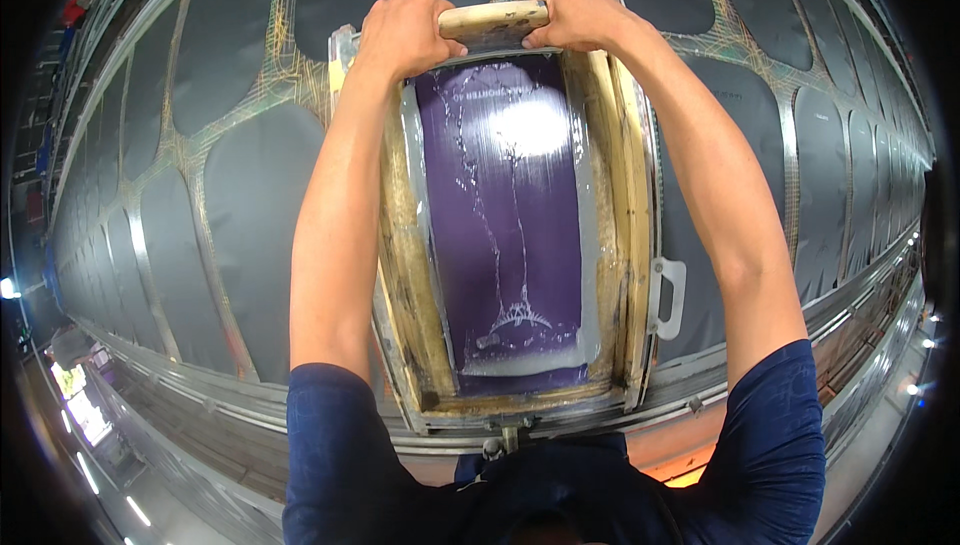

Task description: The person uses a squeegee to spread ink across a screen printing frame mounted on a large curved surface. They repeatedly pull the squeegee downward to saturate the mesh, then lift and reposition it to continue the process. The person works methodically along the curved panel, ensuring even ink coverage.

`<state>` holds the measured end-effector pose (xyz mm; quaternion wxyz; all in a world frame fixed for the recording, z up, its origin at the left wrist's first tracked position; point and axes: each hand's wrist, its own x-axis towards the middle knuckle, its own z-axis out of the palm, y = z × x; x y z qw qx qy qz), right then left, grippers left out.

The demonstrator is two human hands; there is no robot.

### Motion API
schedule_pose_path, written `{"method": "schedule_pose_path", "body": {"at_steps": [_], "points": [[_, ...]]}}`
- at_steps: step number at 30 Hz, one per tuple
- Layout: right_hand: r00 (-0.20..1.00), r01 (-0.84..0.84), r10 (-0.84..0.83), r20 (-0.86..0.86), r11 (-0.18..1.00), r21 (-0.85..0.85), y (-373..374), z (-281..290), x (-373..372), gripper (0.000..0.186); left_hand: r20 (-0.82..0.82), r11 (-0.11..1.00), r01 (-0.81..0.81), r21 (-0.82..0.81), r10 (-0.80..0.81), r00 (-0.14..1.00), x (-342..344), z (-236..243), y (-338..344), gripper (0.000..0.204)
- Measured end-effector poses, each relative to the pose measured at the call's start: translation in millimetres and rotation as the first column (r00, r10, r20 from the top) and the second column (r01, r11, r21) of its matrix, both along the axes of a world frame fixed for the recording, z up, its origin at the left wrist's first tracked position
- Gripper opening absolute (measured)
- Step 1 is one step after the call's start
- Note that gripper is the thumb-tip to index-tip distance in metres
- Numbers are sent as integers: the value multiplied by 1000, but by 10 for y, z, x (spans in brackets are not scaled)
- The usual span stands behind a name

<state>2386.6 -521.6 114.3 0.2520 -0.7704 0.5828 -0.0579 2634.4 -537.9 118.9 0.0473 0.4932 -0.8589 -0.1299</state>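
Both my arms reach out to the far end of a wood-edged printing screen [632, 245]. My left hand [408, 33] is closed around the left end of a wooden squeegee [494, 17], and my right hand [580, 13] grips its right end. The squeegee lies crosswise at the far end of the screen; its lower edge is partly hidden. Nearer me, the purple mesh [460, 215] shines under a bright reflection. Wet-looking streaks run along it, with a pale smear [520, 320] close to its near end.
Under the screen stretches a long table lined with dark grey fabric panels [265, 215], with patterned strips between them. A pale metal handle [670, 297] juts from the frame's right side. Metal rails [230, 410] run along the table's near edge, close to my body.
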Motion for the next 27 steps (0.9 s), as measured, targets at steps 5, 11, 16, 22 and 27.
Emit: {"method": "schedule_pose_path", "body": {"at_steps": [5, 11, 16, 22, 27], "points": [[998, -61, 62, 16, 997, -50, 780, 61, 96, 35, 41, 998, 44, -46, -42, 998, 73, 52, 777, 33], [999, -50, 49, 20, 998, 32, 2607, 46, 237, 22, -85, 995, 95, -25, -97, 992, 295, -15, 2592, 19], [990, -126, 129, -53, 990, 61, 4209, 147, 482, 23, -143, 998, 58, 15, -56, 988, 484, 51, 4317, 16], [857, 431, -348, 380, 889, -157, 4185, 136, -34, 42, -139, 988, 46, -147, -67, 988, 527, 7, 4690, 33], [627, 779, -761, 169, 608, -152, 3704, -542, -530, 38, -27, 990, 49, -131, -53, 998, 547, 23, 4754, 25]]}}
